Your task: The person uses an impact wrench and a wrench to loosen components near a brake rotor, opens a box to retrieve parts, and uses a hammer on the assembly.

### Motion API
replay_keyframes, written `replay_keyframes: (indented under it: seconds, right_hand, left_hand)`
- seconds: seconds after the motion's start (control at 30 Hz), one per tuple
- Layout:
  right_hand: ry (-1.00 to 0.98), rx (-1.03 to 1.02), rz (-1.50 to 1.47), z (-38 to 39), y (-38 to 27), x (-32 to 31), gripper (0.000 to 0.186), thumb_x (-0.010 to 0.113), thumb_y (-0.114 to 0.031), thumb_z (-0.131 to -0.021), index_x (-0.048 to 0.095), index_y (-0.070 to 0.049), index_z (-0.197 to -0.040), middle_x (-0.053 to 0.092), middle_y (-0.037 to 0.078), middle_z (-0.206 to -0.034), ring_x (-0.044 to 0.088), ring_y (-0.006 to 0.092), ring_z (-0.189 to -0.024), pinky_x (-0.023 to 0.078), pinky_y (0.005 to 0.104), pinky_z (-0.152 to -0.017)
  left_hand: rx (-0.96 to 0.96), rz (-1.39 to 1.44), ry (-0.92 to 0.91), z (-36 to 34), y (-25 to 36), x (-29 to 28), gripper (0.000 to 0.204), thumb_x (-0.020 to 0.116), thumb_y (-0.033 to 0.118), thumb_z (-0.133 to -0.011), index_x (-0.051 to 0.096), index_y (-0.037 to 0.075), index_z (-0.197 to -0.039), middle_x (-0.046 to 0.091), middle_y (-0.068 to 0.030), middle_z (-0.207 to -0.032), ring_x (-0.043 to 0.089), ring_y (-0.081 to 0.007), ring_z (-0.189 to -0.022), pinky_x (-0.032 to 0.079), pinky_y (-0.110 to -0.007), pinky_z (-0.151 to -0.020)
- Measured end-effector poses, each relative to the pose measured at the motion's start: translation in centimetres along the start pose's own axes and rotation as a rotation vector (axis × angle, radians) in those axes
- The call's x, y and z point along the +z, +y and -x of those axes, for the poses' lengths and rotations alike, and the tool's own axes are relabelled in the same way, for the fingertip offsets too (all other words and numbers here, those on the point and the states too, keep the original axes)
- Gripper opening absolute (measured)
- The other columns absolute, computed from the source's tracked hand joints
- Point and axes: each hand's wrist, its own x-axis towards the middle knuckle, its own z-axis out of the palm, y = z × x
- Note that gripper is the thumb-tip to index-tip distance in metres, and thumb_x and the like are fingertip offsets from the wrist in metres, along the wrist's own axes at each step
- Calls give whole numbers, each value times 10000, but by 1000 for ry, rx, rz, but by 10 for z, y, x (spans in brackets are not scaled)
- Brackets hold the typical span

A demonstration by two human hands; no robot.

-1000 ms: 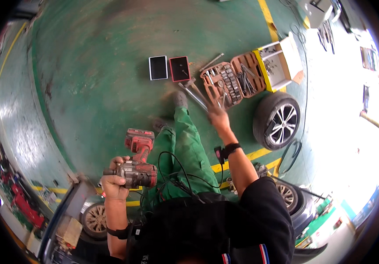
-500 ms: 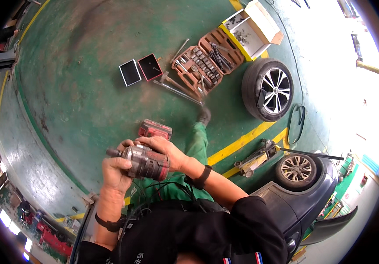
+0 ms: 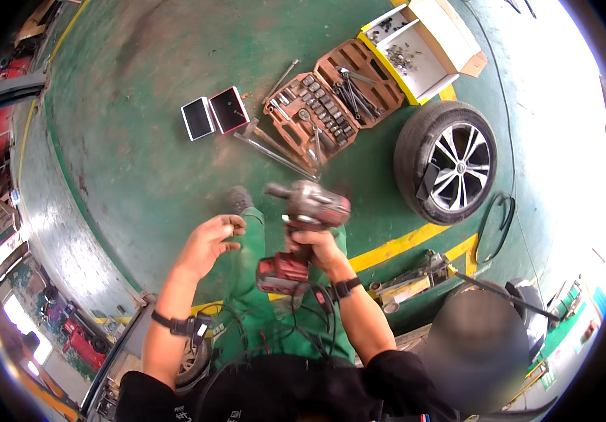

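Fingers [image 3: 300, 236] of the right hand [image 3: 322, 246] are gripping an impact wrench [image 3: 317, 205] nearer than the socket case [image 3: 387, 95]; the left hand [image 3: 207, 243] is hanging half-curled, empty; green floor [image 3: 141, 162] is carrying a wheel [image 3: 461, 167] right of the case

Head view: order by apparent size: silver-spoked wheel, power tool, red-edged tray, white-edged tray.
1. Silver-spoked wheel
2. Power tool, held nearer the camera
3. Red-edged tray and white-edged tray: too alike to rank

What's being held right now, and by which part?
The impact wrench, held by its handle in the right hand. The left hand holds nothing.
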Motion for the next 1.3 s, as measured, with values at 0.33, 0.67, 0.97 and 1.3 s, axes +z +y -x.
replay_keyframes:
  seconds: [0.33, 0.67, 0.97, 1.3]
  right_hand:
    - [318, -180, -452, -16, 0, -214, 371, 737, -178, -685, 553, -83, -993, 461, 5, -700, 435, 143, -631, 392, 348, -714]
    - [324, -260, -480, -44, -9, -233, 297, 697, -172, -660, 584, -69, -915, 465, 5, -613, 415, 145, -570, 348, 337, -635]
    - [236, -260, -450, -57, -13, -219, 279, 680, -161, -663, 594, -81, -916, 447, -4, -626, 395, 137, -570, 340, 334, -628]
    - [155, -200, -438, -36, -4, -182, 290, 631, -171, -750, 565, -124, -1029, 385, -41, -656, 411, 119, -602, 378, 339, -649]
  left_hand:
    - [165, -994, 346, -449, -182, 37, 458, 724, 375, -849, 670, -26, -1064, 730, -145, -997, 709, -242, -867, 545, -372, -763]
    - [150, -1064, 704, -596, -223, 69, 333, 723, 187, -765, 611, -33, -988, 684, -244, -977, 692, -402, -877, 570, -472, -800]
    - [331, -1053, 591, -538, -169, 42, 216, 624, 229, -769, 715, 50, -847, 699, -212, -821, 698, -388, -820, 557, -498, -724]
    - [162, -961, 734, -183, -78, -35, 434, 521, 449, -952, 607, 23, -941, 670, -239, -839, 656, -450, -815, 507, -545, -723]
